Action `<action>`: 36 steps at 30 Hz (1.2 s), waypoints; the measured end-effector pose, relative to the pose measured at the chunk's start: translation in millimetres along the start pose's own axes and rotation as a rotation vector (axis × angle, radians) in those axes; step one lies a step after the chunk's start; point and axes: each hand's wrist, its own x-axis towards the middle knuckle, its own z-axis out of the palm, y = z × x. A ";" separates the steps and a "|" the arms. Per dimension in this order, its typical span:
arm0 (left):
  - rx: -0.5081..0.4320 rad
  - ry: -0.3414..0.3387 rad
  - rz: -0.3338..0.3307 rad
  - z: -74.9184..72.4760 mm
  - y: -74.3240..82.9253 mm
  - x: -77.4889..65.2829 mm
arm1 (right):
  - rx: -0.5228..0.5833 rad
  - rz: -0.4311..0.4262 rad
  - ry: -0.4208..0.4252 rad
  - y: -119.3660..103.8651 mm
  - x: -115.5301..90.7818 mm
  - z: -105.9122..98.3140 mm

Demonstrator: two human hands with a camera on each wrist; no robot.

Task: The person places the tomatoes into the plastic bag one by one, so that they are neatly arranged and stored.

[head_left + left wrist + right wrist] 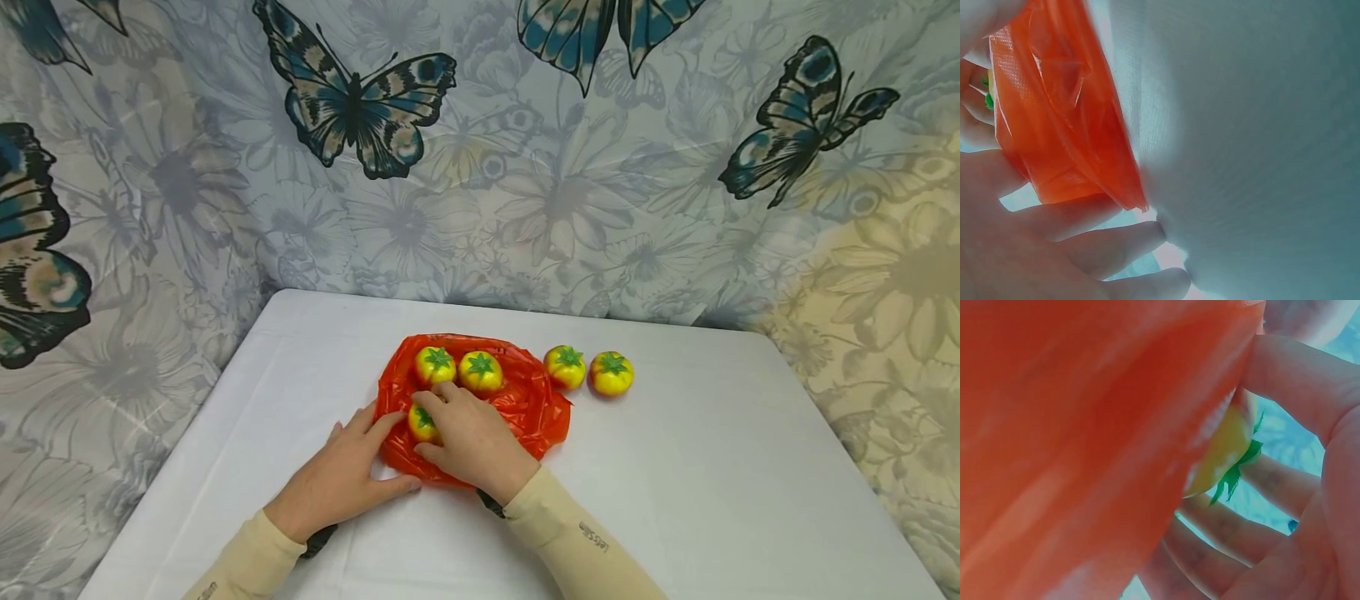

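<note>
A red plastic bag [517, 408] lies spread on the table, with yellow-red tomato-like fruits on it. My right hand [480, 433] reaches over the bag, its thumb and fingers around the front fruit [422, 425]. In the right wrist view this fruit [1225, 453] shows its green leafy top, partly hidden by the bag [1085, 437]. Behind it sit a left fruit [435, 367] and a right fruit [481, 372]. My left hand [337, 475] has its fingers spread and fairly straight at the bag's left edge. The left wrist view shows those fingers [1116, 247] touching the bag [1063, 112].
Two more fruits, one [565, 367] at the bag's right edge and one [611, 374] beyond it, stand on the white-covered table [712, 467]. A butterfly-patterned cloth [480, 208] rises behind the table and along its sides.
</note>
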 end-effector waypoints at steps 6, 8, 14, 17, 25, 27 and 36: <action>0.003 -0.003 -0.001 0.2 0.5 0.7 | -0.020 -0.013 0.004 0.2 0.0 3.1; 0.004 -0.003 -0.001 0.1 0.9 0.7 | -0.020 -0.015 0.009 0.6 -0.2 3.7; 0.008 0.005 0.010 -0.9 1.8 -0.1 | -0.020 -0.022 0.021 1.5 -1.4 4.0; 0.010 0.014 0.021 -1.3 1.7 -0.9 | -0.013 -0.023 0.025 2.2 -1.6 2.8; 0.000 -0.006 0.015 -0.2 2.4 -1.0 | 0.064 0.035 0.031 13.4 -12.1 -16.8; 0.008 -0.019 -0.003 -0.9 2.1 -1.0 | 0.080 0.047 0.056 21.5 -17.5 -26.6; 0.003 -0.062 -0.062 -2.7 8.5 -1.5 | 0.078 0.189 0.220 97.4 -59.2 -70.0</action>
